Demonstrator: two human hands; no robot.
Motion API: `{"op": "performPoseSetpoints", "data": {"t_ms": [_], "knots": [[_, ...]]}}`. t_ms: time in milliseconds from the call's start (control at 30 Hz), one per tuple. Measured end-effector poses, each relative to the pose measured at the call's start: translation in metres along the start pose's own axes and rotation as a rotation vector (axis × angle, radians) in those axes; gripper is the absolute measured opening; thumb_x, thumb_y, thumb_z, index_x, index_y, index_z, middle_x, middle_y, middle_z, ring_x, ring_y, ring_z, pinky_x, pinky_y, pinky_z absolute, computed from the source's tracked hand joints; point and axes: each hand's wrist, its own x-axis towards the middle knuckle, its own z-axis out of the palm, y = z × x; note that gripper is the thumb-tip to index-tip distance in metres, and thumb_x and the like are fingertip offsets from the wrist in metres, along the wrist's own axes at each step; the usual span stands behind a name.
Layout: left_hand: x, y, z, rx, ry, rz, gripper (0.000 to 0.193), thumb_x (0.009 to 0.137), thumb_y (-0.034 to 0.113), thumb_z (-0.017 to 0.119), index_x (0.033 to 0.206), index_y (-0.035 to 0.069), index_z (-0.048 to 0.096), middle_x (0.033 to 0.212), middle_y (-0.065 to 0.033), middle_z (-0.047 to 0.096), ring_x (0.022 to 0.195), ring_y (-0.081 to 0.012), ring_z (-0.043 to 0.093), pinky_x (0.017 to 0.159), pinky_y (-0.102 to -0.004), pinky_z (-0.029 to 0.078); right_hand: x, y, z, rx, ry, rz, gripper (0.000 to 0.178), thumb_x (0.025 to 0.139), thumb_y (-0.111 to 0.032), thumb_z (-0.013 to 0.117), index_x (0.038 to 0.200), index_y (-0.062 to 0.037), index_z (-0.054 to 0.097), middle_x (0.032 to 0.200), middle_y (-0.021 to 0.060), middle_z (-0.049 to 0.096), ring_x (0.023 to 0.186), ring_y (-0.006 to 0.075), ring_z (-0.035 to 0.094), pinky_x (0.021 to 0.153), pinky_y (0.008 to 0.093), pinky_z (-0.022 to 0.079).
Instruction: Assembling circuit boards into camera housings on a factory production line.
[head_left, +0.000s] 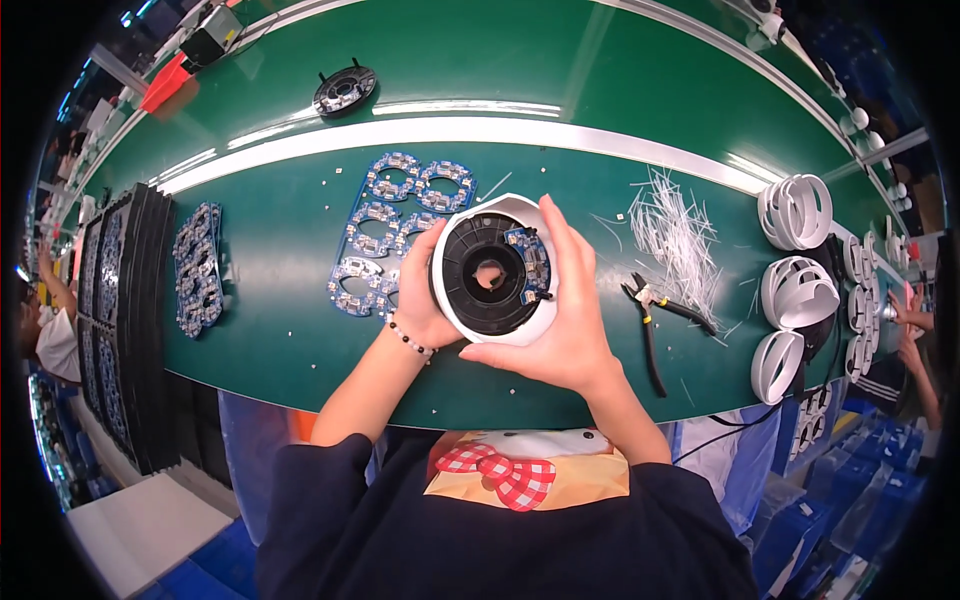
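Observation:
Between my two hands is a white round housing [541, 318] with a black disc-shaped insert [470, 290] inside it. A blue circuit board [536, 262] sits on the insert's right side, and a hole shows at its middle. My left hand [422, 295] wraps the housing's left edge, its fingers partly hidden behind it. Along the right side, my right hand [570, 320] grips the white wall, thumb below and fingers up the far side. Just beyond, a panel of blue circuit boards [372, 228] lies flat, partly covered by my left hand.
Black-handled cutters [648, 310] and a pile of white strips [675, 235] lie to the right. White rings [795, 212] stand at the right edge. More boards [199, 270] and a black tray stack [140, 300] are at left. A black disc part [345, 92] lies farther back.

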Motion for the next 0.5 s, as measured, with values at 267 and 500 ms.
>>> {"op": "performPoseSetpoints", "data": {"t_ms": [267, 500], "knots": [[-0.001, -0.012, 0.004, 0.142, 0.130, 0.161, 0.053, 0.087, 0.043, 0.033, 0.117, 0.002, 0.050, 0.111, -0.0146, 0.056, 0.099, -0.0259, 0.056, 0.087, -0.0404, 0.047, -0.004, -0.002, 0.007, -0.055, 0.049, 0.002, 0.116, 0.045, -0.032, 0.087, 0.135, 0.0021, 0.022, 0.132, 0.0211, 0.030, 0.120, 0.0334, 0.035, 0.098, 0.0415, 0.031], [-0.003, -0.015, 0.006, 0.213, 0.111, 0.172, 0.075, 0.086, 0.064, 0.023, 0.123, 0.003, 0.046, 0.117, -0.0132, 0.053, 0.105, -0.0231, 0.054, 0.090, -0.0378, 0.046, -0.003, 0.004, 0.012, -0.175, 0.049, -0.098, 0.114, 0.043, -0.033, 0.086, 0.132, 0.0030, 0.025, 0.134, 0.0250, 0.030, 0.120, 0.0404, 0.033, 0.097, 0.0480, 0.029]]}}
